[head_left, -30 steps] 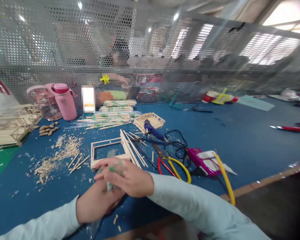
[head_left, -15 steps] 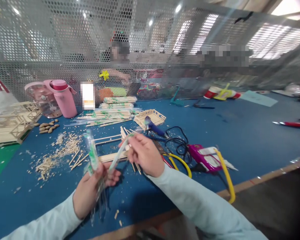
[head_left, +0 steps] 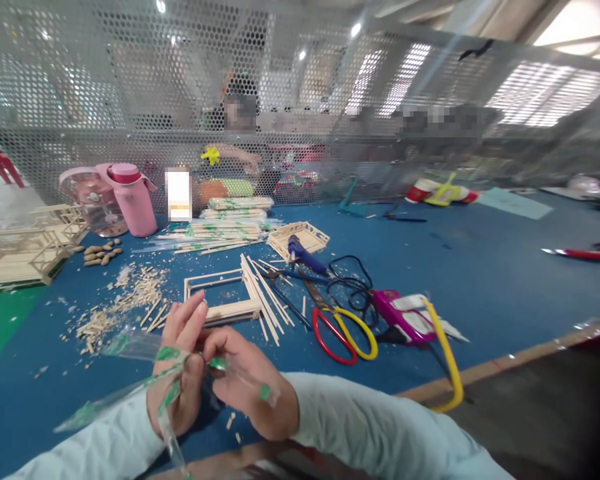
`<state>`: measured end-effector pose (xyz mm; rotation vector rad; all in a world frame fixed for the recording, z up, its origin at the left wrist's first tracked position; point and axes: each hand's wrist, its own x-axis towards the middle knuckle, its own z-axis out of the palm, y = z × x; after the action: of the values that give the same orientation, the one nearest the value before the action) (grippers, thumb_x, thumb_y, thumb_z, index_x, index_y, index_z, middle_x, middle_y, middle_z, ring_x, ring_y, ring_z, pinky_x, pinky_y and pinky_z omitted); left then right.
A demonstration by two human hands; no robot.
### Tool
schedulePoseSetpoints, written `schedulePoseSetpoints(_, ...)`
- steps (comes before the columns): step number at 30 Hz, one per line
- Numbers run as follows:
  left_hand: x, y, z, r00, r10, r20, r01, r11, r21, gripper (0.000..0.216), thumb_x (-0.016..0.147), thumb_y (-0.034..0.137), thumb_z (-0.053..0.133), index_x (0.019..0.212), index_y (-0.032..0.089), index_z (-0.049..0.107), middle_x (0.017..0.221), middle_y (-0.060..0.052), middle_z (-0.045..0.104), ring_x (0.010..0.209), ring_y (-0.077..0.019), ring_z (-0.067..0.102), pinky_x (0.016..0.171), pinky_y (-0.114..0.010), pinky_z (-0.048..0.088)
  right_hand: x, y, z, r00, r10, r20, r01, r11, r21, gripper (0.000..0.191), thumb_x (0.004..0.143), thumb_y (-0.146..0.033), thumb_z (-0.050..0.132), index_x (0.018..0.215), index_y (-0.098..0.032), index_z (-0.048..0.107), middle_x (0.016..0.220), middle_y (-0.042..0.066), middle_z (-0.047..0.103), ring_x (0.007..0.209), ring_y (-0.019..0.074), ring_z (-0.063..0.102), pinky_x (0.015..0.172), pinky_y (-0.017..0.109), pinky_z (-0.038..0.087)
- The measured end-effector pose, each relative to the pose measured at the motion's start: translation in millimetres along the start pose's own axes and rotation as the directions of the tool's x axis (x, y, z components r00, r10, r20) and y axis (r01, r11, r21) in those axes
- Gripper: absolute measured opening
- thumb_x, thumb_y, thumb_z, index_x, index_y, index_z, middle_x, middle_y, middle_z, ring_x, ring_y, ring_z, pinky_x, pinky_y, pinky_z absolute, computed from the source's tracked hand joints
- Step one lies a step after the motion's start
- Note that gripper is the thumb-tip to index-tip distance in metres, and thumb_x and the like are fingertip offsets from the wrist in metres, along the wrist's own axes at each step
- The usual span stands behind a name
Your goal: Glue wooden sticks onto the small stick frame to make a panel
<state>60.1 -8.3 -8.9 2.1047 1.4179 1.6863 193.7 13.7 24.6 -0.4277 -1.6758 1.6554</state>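
Observation:
Clear plastic wrappers with green print (head_left: 167, 373) are bunched between my two hands near the table's front edge. My left hand (head_left: 177, 380) is closed on them with the thumb, and their loose ends trail to the left and downward. My right hand (head_left: 253, 383) meets it with curled fingers, gripping the same bunch; one strip lies across its back. Just beyond the hands is a small rectangular frame of wooden sticks (head_left: 235, 309). Loose sticks (head_left: 267, 293) lean against and lie beside its right side.
Scissors (head_left: 334, 337), a blue-handled glue gun (head_left: 305, 255) with black cable and a magenta tool (head_left: 400, 317) lie right. Wrapped stick bundles (head_left: 235, 230), a pink bottle (head_left: 134, 203) and peanuts (head_left: 99, 253) stand behind. Wood scraps (head_left: 140, 293) cover the left; a perforated screen (head_left: 305, 167) bounds the back.
My right hand has come down and left to meet my left hand. The wrappers, upright and stretched before, are now gathered between them. The scissors and stick frame show more fully.

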Motion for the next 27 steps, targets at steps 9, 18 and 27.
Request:
schedulePoseSetpoints(9, -4.5, 2.6, 5.3, 0.914, -0.344, 0.216, 0.391, 0.89, -0.234, 0.052, 0.089, 0.043, 0.037, 0.136, 0.021, 0.036, 0.135, -0.009, 0.048, 0.121, -0.0241, 0.045, 0.102, -0.037, 0.036, 6.4, 23.9, -0.3, 0.994, -0.008, -0.107, 0.003, 0.999, -0.048, 0.039, 0.057, -0.003, 0.045, 0.092, -0.021, 0.042, 0.091, 0.002, 0.052, 0.084, 0.0143, 0.053, 0.078, 0.026, 0.045)
schedulePoseSetpoints(18, 17.8, 10.5, -8.1, 0.797, -0.45, 0.403, 0.546, 0.822, -0.161, 0.039, 0.084, 0.043, 0.047, 0.112, 0.018, 0.059, 0.109, -0.009, 0.064, 0.098, -0.0227, 0.059, 0.086, -0.03, 0.043, 14.4, 3.7, -15.1, 0.986, 0.002, -0.166, -0.035, 0.98, -0.194, 0.008, 0.073, -0.014, 0.048, 0.076, -0.018, 0.054, 0.072, 0.0, 0.055, 0.071, 0.0132, 0.053, 0.072, 0.027, 0.045)
schedulePoseSetpoints(27, 18.4, 12.9, -1.3, 0.323, -0.769, 0.551, 0.869, 0.01, -0.494, 0.04, 0.068, 0.057, 0.06, 0.066, 0.018, 0.052, 0.036, 0.007, 0.041, 0.029, -0.0052, 0.029, 0.029, -0.016, 0.018, 13.4, 17.1, -16.6, 0.992, 0.113, -0.063, -0.109, 0.991, 0.076, 0.026, 0.066, -0.01, 0.056, 0.088, -0.02, 0.047, 0.088, 0.001, 0.058, 0.066, 0.0103, 0.059, 0.066, 0.025, 0.047)
